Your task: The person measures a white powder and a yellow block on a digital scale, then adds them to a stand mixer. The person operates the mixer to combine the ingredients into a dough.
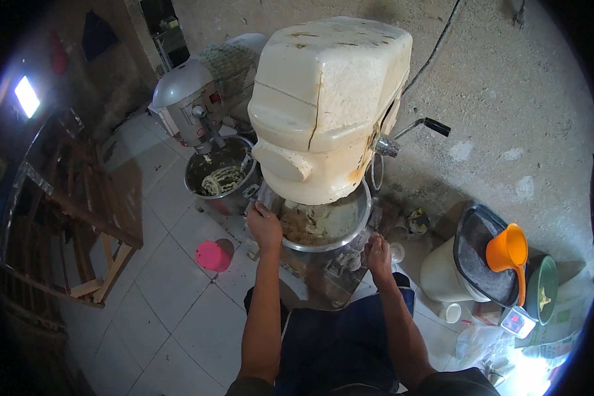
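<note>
A large cream-coloured stand mixer point(330, 99) fills the middle, its head hanging over a steel mixing bowl point(360, 224). Brown and whitish dough mix point(303, 224) lies inside that bowl, partly hidden by the mixer head. My left hand point(264, 226) is closed at the bowl's left rim; what its fingers hold is hidden. At the right front of the bowl, lower down, my right hand point(377, 256) is also closed, beside a flour-dusted metal fitting point(351, 259). Its fingers hide whatever they grip.
A smaller mixer point(188, 99) with a bowl of pale dough point(221, 179) stands at left. Nearby are a pink container point(211, 256) and wooden rack point(79, 218). At right, an orange dipper point(507, 247) rests on a black tray point(472, 247), near a green basin point(542, 284) and scale point(518, 322).
</note>
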Motion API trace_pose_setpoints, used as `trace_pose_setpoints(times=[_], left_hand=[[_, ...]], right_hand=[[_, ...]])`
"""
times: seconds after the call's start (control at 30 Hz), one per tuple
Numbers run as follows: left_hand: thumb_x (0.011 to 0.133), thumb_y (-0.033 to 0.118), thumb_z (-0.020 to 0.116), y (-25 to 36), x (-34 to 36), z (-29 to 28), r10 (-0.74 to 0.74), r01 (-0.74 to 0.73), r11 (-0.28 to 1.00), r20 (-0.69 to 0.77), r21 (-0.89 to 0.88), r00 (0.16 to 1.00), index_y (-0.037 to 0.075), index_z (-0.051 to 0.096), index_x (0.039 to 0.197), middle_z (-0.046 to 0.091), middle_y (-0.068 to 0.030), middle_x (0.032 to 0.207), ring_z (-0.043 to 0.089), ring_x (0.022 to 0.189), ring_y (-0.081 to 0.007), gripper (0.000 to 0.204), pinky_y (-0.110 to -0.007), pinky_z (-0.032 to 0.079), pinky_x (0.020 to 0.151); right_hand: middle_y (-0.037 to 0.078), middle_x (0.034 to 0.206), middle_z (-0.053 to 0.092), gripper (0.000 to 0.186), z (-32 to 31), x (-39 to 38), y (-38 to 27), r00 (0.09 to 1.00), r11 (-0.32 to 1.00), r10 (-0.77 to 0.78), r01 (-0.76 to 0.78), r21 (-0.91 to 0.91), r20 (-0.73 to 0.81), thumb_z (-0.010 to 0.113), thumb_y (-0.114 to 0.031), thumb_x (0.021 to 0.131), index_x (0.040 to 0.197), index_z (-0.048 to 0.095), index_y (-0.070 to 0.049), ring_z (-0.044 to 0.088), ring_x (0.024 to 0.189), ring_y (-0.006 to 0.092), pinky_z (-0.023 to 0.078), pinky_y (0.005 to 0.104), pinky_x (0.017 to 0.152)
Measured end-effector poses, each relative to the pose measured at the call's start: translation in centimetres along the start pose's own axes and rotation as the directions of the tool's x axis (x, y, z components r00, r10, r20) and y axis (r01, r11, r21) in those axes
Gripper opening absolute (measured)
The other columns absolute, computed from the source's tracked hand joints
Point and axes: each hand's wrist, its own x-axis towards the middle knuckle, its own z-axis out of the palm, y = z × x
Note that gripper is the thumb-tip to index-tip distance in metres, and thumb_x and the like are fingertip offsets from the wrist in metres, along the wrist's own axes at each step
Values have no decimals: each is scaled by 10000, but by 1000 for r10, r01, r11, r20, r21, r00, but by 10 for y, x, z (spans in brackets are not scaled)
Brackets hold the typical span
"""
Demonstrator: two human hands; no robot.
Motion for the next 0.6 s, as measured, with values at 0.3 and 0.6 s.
trace_pose_setpoints(times=[0.3, 0.6], left_hand=[[982, 173, 351, 7, 15, -5, -52, 46, 997, 90, 69, 995, -73, 487, 1037, 560, -298, 997, 542, 946, -467, 287, -485, 399, 843], [1008, 272, 375, -1, 14, -5, -81, 85, 995, 89, -47, 993, -69, 485, 1030, 549, -284, 957, 541, 891, -435, 359, -471, 403, 830]], right_hand=[[1, 663, 457, 326, -7, 30, -81, 992, 951, -14, 52, 306, -125, 437, -349, 987, 789, 477, -92, 429, 546, 100, 356, 285, 477], [139, 711, 483, 288, 38, 71, -77, 835, 912, -401, 323, -253, -376, 565, -230, 945, 835, 431, 0, 460, 639, 280, 410, 411, 640]])
